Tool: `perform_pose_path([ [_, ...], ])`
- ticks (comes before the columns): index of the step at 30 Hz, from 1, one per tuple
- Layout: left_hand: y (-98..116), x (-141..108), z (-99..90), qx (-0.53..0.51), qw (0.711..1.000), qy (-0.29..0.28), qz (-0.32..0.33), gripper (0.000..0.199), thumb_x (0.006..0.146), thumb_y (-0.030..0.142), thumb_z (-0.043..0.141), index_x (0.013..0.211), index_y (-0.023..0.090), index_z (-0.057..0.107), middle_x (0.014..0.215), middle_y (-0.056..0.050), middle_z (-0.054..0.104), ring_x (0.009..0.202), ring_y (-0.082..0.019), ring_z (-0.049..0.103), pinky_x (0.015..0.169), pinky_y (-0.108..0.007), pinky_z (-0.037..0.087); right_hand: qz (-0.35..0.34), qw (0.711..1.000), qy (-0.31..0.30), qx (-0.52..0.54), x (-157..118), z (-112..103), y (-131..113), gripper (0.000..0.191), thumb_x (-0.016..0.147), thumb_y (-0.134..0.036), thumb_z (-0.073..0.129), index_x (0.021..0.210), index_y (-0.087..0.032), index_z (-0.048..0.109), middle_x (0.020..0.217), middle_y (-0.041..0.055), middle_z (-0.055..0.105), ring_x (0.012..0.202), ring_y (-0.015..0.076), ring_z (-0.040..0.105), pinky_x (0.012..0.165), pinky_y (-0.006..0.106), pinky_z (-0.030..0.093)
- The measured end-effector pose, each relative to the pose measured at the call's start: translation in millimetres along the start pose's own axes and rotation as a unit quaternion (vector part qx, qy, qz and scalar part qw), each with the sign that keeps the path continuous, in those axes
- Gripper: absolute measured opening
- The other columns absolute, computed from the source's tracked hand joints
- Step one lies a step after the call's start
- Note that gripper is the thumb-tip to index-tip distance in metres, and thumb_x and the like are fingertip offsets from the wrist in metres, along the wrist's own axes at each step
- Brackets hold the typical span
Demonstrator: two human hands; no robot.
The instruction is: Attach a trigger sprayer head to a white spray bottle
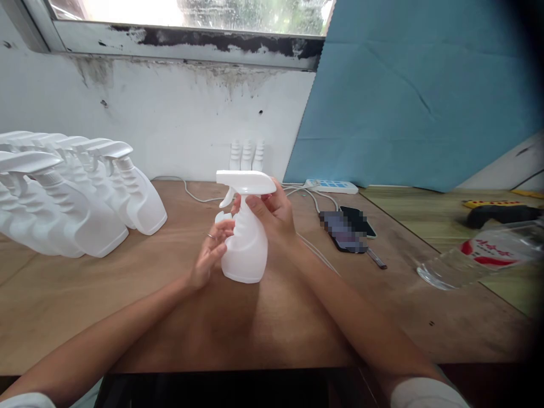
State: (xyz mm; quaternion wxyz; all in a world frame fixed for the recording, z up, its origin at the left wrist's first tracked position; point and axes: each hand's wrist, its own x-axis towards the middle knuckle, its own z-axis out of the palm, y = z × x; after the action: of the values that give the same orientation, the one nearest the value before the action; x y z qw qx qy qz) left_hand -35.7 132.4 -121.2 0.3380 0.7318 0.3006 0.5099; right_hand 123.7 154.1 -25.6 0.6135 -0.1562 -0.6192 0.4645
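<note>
A white plastic spray bottle (245, 249) with a trigger head stands upright between my hands, its nozzle end pointing left. My right hand (278, 212) is closed around its neck, just under the trigger head, with the thumb on the near side. My left hand (209, 254), a ring on one finger, grips the bottle's left side with bent fingers partly hidden behind it. A small white piece (222, 217) shows just above the left fingers; I cannot tell what it is or whether they hold it.
Rows of white spray bottles (142, 204) stand at the left. Several white ribbed pieces (246, 154) are by the wall. To the right lie phones (344, 229), cables, a power strip (331, 186) and a clear labelled bottle (480, 255) near a table seam.
</note>
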Motion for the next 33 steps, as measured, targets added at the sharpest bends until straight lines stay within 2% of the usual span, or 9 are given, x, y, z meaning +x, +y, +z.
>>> perform_pose_path([
  [3,30,28,-16.5,-0.09,0.989,0.088,0.078,0.053,0.09,0.063,0.04,0.131,0.029,0.045,0.128,-0.011,0.054,0.111,-0.024,0.057,0.091,-0.039,0.051,0.004,1.0,-0.012,0.026,-4,5,2,0.04,0.081,-0.045,0.074,0.106,-0.027,0.048,0.08,-0.0039,0.064,0.064,0.0136,0.066,0.06,0.03,0.058],
  [5,54,48,-28.1,-0.092,0.984,0.098,0.116,0.054,0.089,0.067,0.042,0.127,0.03,0.051,0.124,-0.009,0.057,0.11,-0.023,0.058,0.091,-0.039,0.052,0.004,0.999,-0.017,0.039,-7,6,3,0.044,0.081,-0.045,0.074,0.11,-0.028,0.047,0.079,-0.0046,0.064,0.06,0.0129,0.064,0.057,0.03,0.057],
  [7,77,65,-36.5,-0.079,0.985,0.076,0.135,0.057,0.087,0.071,0.044,0.123,0.029,0.057,0.12,-0.009,0.061,0.109,-0.024,0.061,0.089,-0.039,0.054,0.003,0.998,-0.029,0.05,-7,7,4,0.047,0.081,-0.045,0.074,0.114,-0.027,0.046,0.076,-0.0047,0.063,0.058,0.0129,0.063,0.054,0.03,0.056],
  [11,104,79,-37.6,-0.025,0.986,0.033,0.16,0.046,0.084,0.064,0.059,0.106,0.024,0.067,0.107,-0.008,0.068,0.082,-0.021,0.069,0.064,-0.033,0.058,0.031,0.997,-0.056,0.051,-7,9,5,0.041,0.08,-0.045,0.074,0.106,-0.023,0.051,0.073,-0.0027,0.063,0.059,0.013,0.061,0.053,0.028,0.053],
  [14,106,76,-30.8,-0.011,0.987,0.057,0.15,0.025,0.085,0.045,0.069,0.097,0.023,0.069,0.098,-0.005,0.071,0.062,-0.013,0.066,0.048,-0.025,0.052,0.052,0.994,-0.078,0.059,-8,8,3,0.036,0.078,-0.046,0.075,0.095,-0.02,0.056,0.073,-0.0001,0.063,0.062,0.0138,0.061,0.056,0.029,0.053],
  [17,102,72,-27.1,-0.018,0.986,0.074,0.148,0.016,0.086,0.035,0.07,0.097,0.023,0.069,0.086,-0.001,0.07,0.049,-0.008,0.06,0.043,-0.023,0.05,0.048,0.988,-0.114,0.096,-10,6,2,0.033,0.084,-0.051,0.066,0.087,-0.018,0.06,0.079,0.0041,0.065,0.066,0.0152,0.063,0.059,0.03,0.053],
  [24,101,71,-28.2,-0.015,0.985,0.078,0.156,0.014,0.086,0.033,0.07,0.095,0.023,0.069,0.09,-0.002,0.071,0.052,-0.009,0.061,0.042,-0.021,0.052,0.051,0.994,-0.075,0.058,-10,8,1,0.035,0.074,-0.044,0.078,0.093,-0.021,0.059,0.075,0.0003,0.064,0.065,0.0149,0.062,0.059,0.03,0.054],
  [28,102,71,-27.0,-0.014,0.984,0.074,0.164,0.013,0.087,0.032,0.069,0.095,0.022,0.068,0.088,-0.001,0.07,0.052,-0.009,0.062,0.042,-0.022,0.052,0.045,0.99,-0.098,0.085,-11,8,1,0.031,0.082,-0.048,0.07,0.091,-0.019,0.061,0.078,0.003,0.065,0.067,0.0153,0.062,0.059,0.03,0.054],
  [33,103,71,-26.4,-0.01,0.985,0.08,0.152,0.015,0.087,0.033,0.07,0.096,0.022,0.068,0.085,-0.001,0.07,0.051,-0.009,0.062,0.042,-0.022,0.049,0.053,0.994,-0.073,0.065,-13,8,-1,0.03,0.078,-0.043,0.075,0.091,-0.019,0.062,0.075,0.0026,0.065,0.065,0.016,0.062,0.058,0.032,0.054],
])
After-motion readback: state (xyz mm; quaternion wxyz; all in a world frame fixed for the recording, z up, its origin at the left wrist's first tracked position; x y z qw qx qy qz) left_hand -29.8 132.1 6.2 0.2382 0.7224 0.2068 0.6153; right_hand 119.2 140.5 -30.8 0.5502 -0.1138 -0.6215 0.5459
